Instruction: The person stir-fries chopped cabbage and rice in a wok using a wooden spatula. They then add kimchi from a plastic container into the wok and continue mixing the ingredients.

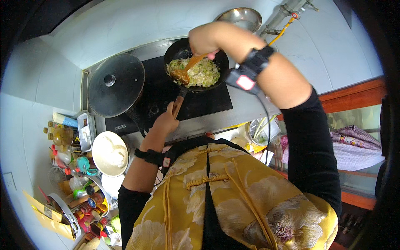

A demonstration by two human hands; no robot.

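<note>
A black frying pan [223,62] sits on the right part of the black glass cooktop [206,104]. Inside it lies a heap of chopped green and pale food [204,73], perhaps cabbage or rice mixed with greens. My left hand [167,122] grips the pan's wooden handle [178,104] from the near side. Over the far rim reaches my right hand [203,42], closed around a wooden spatula [181,75] whose broad head rests among the food at the pan's left. Part of the far rim is hidden by my right hand and forearm.
Left of the pan stands a large pan with a glass lid [117,86]. A cream bowl [101,153] holding something white is at the counter's left, beside oil bottles [61,134] and jars. A metal bowl [242,18] leans at the back wall near a yellow gas hose [281,32].
</note>
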